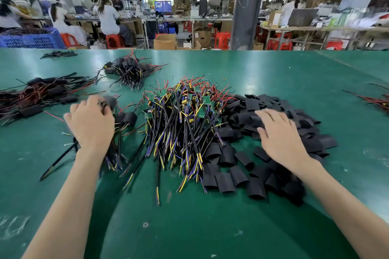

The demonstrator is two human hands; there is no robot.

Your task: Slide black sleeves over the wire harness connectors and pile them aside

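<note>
Head view: right hand [280, 132] lies flat, fingers straight, on the black sleeves [231, 181]. Left hand [90, 122], toward the left edge of the table [210, 227], grips a blurred sleeved harness [109, 102].

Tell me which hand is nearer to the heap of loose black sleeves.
Right. The right hand rests on the sleeve heap; the left hand is beyond the wire harness pile, well clear of it.

Black sleeves [237, 174] lie heaped against the right side of a tangled pile of unsleeved wire harnesses [181, 124].
</note>
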